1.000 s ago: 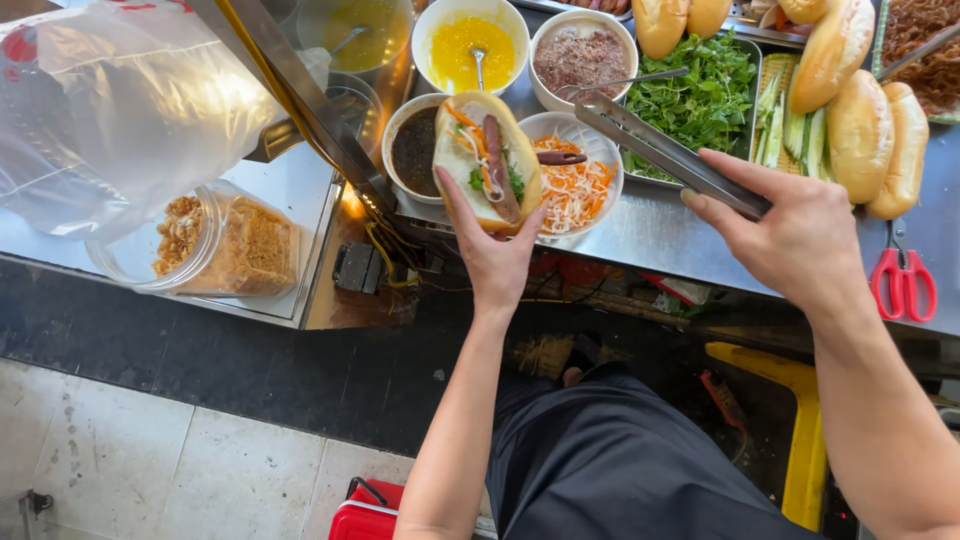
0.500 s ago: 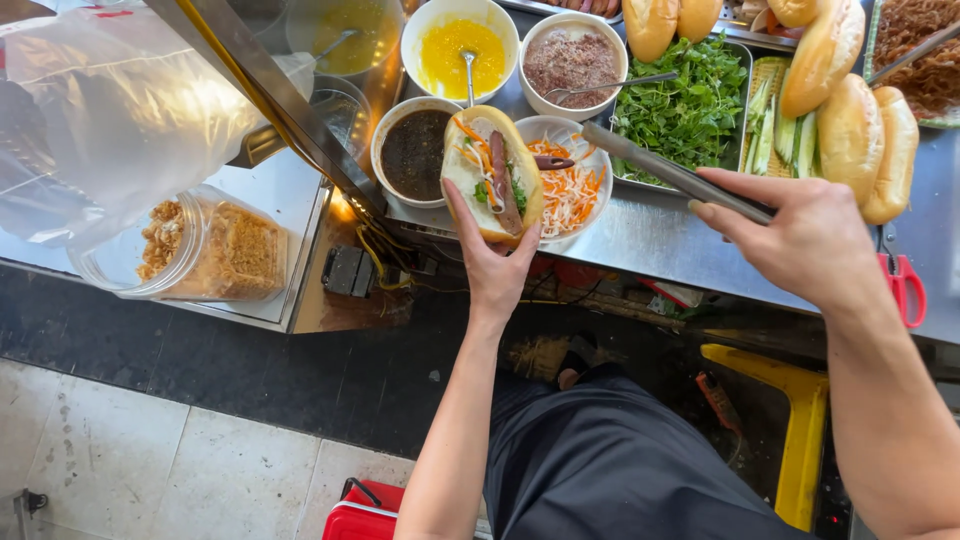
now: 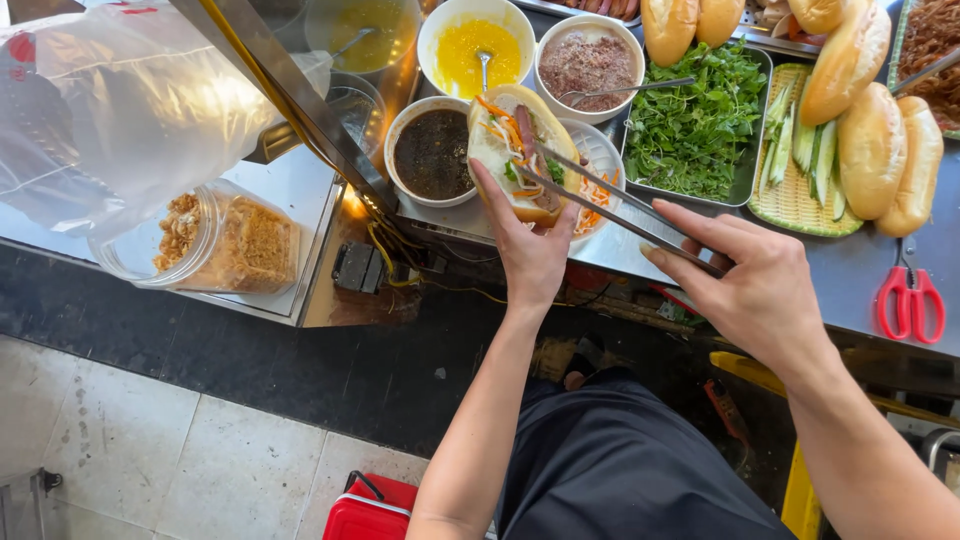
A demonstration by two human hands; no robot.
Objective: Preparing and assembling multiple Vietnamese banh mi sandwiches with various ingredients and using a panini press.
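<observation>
Only one view: worn on the head, looking steeply down and forward. Close to both outstretched arms, with the metal surface point(image 3: 640, 245) across the top and the tiled floor point(image 3: 140, 450) below.

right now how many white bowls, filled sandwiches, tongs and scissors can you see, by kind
white bowls: 4
filled sandwich: 1
tongs: 1
red scissors: 1
total: 7
</observation>
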